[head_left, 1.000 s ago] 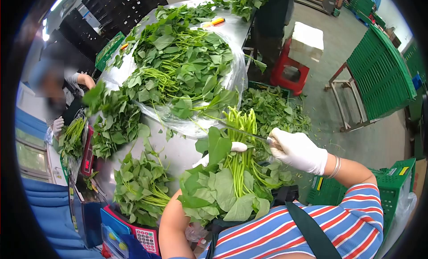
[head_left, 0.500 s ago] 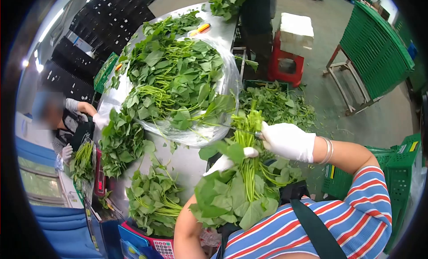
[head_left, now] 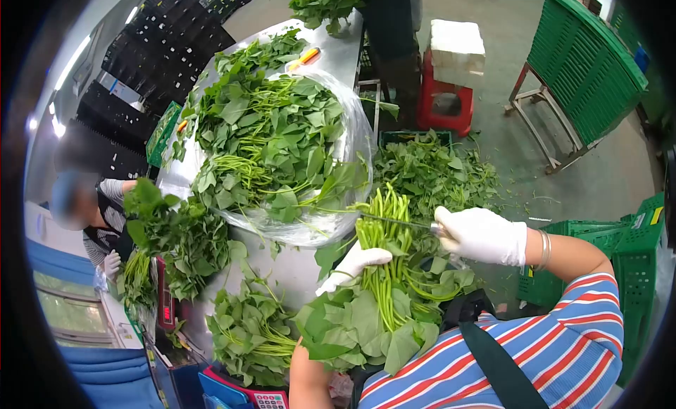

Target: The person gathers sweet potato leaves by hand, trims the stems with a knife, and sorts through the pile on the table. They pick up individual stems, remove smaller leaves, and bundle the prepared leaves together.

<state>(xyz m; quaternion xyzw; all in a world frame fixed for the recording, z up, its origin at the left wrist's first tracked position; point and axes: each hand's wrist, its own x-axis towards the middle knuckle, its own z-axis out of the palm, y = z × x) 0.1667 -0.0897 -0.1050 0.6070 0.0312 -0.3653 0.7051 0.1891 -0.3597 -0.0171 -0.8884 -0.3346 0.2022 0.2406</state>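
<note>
In my left hand (head_left: 358, 263), white-gloved, is a bunch of leafy green stems (head_left: 384, 268), its cut ends upward and leaves hanging down over my lap. My gloved right hand (head_left: 482, 234) is closed around the handle of a knife (head_left: 401, 221), whose thin blade lies across the stems above my left hand. A large heap of leafy greens (head_left: 274, 134) rests on clear plastic at the metal table (head_left: 285, 275). Another bunch (head_left: 253, 331) lies near the scale (head_left: 271, 398) at the table's near end.
Behind my hands stands a crate of greens (head_left: 436, 173). A co-worker (head_left: 105, 222) at the left handles greens. A red stool (head_left: 445, 99) bears a white foam box (head_left: 458, 50). Green crates (head_left: 637, 268) are at the right, beside a green rack (head_left: 581, 78) farther back.
My right hand has moved right with the knife, and the blade now shows across the stems. My left thumb has shifted left. The co-worker's greens are raised higher. The whole view has shifted slightly.
</note>
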